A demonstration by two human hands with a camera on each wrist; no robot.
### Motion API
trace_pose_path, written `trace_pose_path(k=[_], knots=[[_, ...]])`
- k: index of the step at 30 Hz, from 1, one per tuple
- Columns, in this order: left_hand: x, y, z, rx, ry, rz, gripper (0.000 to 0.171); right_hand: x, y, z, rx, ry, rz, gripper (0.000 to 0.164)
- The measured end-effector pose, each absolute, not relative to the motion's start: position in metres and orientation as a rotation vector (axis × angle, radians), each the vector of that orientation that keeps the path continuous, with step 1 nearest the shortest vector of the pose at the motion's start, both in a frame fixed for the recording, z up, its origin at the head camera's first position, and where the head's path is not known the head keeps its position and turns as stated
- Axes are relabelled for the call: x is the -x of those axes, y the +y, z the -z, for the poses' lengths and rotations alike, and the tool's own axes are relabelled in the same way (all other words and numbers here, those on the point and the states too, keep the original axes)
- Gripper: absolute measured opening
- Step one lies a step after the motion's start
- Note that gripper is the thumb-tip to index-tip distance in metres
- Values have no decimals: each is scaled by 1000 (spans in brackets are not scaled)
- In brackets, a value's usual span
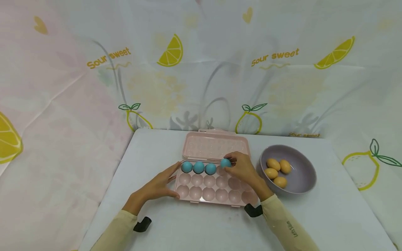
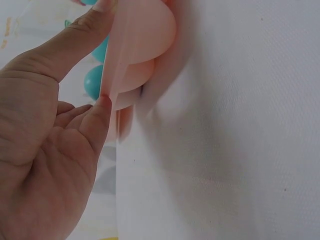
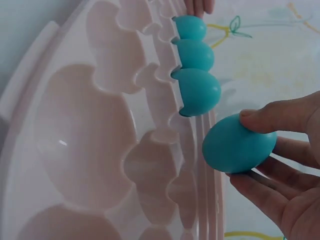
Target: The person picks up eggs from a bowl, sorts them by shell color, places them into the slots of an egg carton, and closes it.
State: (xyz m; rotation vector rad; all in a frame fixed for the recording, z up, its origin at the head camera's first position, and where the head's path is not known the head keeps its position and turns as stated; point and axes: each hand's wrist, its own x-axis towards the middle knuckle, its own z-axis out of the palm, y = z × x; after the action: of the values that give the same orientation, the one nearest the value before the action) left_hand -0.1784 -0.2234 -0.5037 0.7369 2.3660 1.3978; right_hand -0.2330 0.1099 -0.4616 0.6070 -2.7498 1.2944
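A pink egg tray [image 1: 196,191] with rows of round hollows lies with its lid [image 1: 216,144] folded back. Three teal eggs [image 1: 198,167] sit side by side in its back row, from the left end. Between thumb and fingertips my right hand [image 1: 243,169] pinches another teal egg [image 3: 239,143], beside the back row and just right of those three. At the tray's left side, my left hand [image 1: 157,185] is spread, its thumb at the near corner and fingers at the far one. In the left wrist view, fingertips of the left hand [image 2: 60,135] touch the rim.
Right of the tray stands a grey-purple bowl [image 1: 303,181] holding several tan eggs [image 1: 285,166]. The white table [image 1: 150,146] backs onto a cloth [image 1: 207,87] printed with lemons. My right forearm passes close by the bowl's left side.
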Motion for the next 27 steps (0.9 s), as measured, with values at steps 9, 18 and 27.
trace_pose_path(k=[9,18,27], knots=[[178,-224,504,-730,2363,-1402,114,232,108,472,-584,-2730,-1352,30],[177,-224,504,-722,2357,-1403,114,227,106,476,-510,-2778,-1383,33],[178,-225,506,-729,2337,-1427,114,224,103,483,-467,-2795,-1409,35]])
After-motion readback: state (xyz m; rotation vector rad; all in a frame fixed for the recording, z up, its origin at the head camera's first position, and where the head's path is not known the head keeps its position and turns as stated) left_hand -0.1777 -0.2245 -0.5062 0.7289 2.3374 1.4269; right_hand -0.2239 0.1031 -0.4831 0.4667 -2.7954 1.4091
